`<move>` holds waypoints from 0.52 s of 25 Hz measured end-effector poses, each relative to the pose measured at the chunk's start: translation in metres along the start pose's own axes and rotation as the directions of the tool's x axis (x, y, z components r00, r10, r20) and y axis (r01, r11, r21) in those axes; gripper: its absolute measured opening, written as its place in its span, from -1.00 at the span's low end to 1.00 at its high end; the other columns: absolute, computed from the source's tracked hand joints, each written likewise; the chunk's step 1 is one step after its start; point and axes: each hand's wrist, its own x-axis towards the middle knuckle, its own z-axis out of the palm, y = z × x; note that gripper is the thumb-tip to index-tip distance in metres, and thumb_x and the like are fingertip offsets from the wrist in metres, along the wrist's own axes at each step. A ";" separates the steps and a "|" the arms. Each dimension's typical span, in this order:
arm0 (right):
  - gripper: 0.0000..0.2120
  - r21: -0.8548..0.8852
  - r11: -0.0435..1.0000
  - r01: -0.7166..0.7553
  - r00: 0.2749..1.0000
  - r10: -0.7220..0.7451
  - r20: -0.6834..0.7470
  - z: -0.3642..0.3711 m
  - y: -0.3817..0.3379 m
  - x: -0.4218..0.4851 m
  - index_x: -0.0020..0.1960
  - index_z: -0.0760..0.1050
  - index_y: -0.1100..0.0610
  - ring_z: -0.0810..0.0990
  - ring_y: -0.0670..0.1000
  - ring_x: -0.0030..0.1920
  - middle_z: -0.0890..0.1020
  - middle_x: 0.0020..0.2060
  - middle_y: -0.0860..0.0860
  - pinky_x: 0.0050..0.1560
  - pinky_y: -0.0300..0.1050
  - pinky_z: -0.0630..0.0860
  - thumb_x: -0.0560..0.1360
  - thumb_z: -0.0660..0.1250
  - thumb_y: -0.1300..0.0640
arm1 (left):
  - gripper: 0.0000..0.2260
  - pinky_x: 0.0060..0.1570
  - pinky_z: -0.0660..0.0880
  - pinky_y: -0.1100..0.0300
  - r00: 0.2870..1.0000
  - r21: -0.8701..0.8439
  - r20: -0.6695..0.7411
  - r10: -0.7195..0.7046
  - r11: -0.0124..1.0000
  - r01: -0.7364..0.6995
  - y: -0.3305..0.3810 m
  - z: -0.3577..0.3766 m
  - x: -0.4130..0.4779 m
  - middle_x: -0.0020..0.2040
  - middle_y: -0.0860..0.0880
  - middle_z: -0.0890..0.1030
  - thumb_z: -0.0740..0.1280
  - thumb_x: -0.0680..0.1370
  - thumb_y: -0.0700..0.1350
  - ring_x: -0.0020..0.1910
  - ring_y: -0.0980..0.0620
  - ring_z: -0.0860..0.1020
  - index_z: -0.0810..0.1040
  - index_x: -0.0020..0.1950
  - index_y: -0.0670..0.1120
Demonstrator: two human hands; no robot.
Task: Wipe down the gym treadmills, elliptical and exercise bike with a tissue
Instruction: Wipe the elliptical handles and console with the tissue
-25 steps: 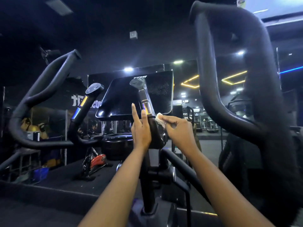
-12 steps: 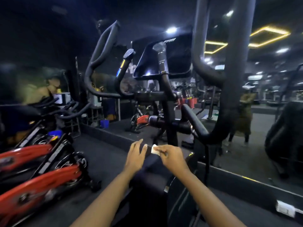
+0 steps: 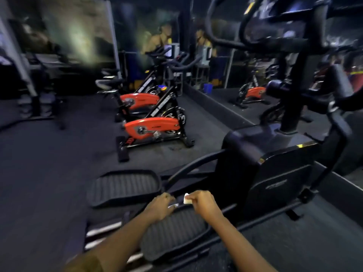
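GYM FLOOR: A small folded white tissue (image 3: 186, 199) is pinched between the thumb and fingers (image 3: 193, 197) of a person's right hand (image 3: 204, 204). It is held low over the elliptical (image 3: 275, 165), just above the front end of the machine's near pedal (image 3: 174, 232). The left hand (image 3: 161, 206) hangs just beside the right, apart from the tissue, with its fingers curled inward. A pale streak shows at their tips, and through the blur it cannot be told whether they hold anything.

Both bare forearms reach in from the bottom edge, crossing above the ribbed black surface of the near pedal. A second ribbed pedal (image 3: 125, 187) lies to the left and somewhat farther off, with a curved black bar rising from beside it toward the elliptical's dark housing. From the top of that housing a thick black mast (image 3: 292, 95) climbs toward looping handlebars that are blurred at the upper right.

Beyond the pedals, two exercise bikes with red-orange covers stand one behind the other on the dark floor (image 3: 49, 173). The nearer bike (image 3: 151, 127) sits well apart from the elliptical, and the farther bike (image 3: 139, 100) is just behind it. Along the right side runs a wall mirror (image 3: 225, 99) above a low dark ledge, and it reflects a red-covered bike. A small blue box (image 3: 207, 88) shows near the mirror's left edge. The far left of the room is dim and smeared, and its equipment cannot be made out.
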 end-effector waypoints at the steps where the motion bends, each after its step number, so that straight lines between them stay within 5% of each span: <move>1: -0.69 0.004 0.999 0.041 0.997 -0.041 0.063 0.020 -0.016 -0.001 0.16 0.60 0.02 0.54 0.11 0.17 0.61 0.15 0.07 0.12 -0.16 0.39 0.53 0.19 0.24 | -0.61 0.30 0.29 0.13 0.998 0.015 0.014 -0.055 0.998 0.055 -0.023 0.005 -0.024 0.35 -0.15 0.40 0.20 0.62 0.01 0.33 -0.11 0.40 0.40 0.38 -0.17; 5: -0.68 0.052 0.989 0.137 0.947 -0.146 0.286 0.101 -0.094 -0.005 0.19 0.58 0.07 0.51 0.13 0.21 0.59 0.17 0.12 0.18 -0.14 0.40 0.53 0.18 0.26 | -0.61 0.32 0.27 0.18 0.967 -0.039 0.029 -0.253 0.966 0.254 -0.117 0.006 -0.126 0.38 -0.13 0.42 0.21 0.62 -0.01 0.36 -0.08 0.38 0.39 0.42 -0.10; 9: -0.65 0.103 0.957 0.271 0.857 -0.289 0.428 0.194 -0.203 -0.014 0.17 0.59 0.05 0.54 0.10 0.18 0.61 0.13 0.09 0.20 -0.18 0.39 0.49 0.17 0.28 | -0.47 0.30 0.26 0.19 0.867 -0.068 0.037 -0.497 0.864 0.498 -0.213 -0.010 -0.245 0.42 -0.17 0.36 0.07 0.59 0.15 0.38 -0.10 0.36 0.35 0.42 -0.17; 13: -0.63 0.104 0.902 0.419 0.742 -0.406 0.534 0.279 -0.330 -0.024 0.22 0.56 0.06 0.52 0.12 0.20 0.59 0.17 0.10 0.16 -0.15 0.39 0.49 0.17 0.29 | -0.54 0.38 0.22 0.14 0.764 -0.074 0.060 -0.643 0.760 0.646 -0.316 -0.038 -0.355 0.48 -0.15 0.28 0.12 0.65 0.05 0.45 -0.10 0.28 0.26 0.49 -0.15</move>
